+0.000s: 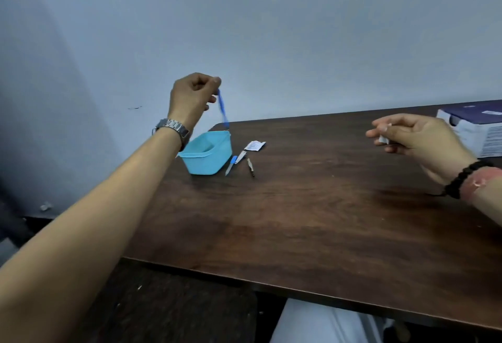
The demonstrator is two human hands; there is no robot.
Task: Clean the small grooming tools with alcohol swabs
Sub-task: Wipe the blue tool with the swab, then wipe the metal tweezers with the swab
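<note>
The table (312,220) is dark wood-grain with a smooth, faintly sheened top. On it stands a light blue tub (207,156) of smooth, matt plastic. Beside the tub lie 3 small tools: one (231,164) with a blue plastic handle, a bright metal nail clipper (240,157) and a duller metal piece (250,166). A sachet (254,146) looks like white printed paper or foil. The left hand (194,96) pinches a thin tool (223,110) of translucent blue plastic. The watch (172,127) has a brushed metal link band. The bracelet (465,178) is of matt black beads. The box (478,130) is printed cardboard.
</note>
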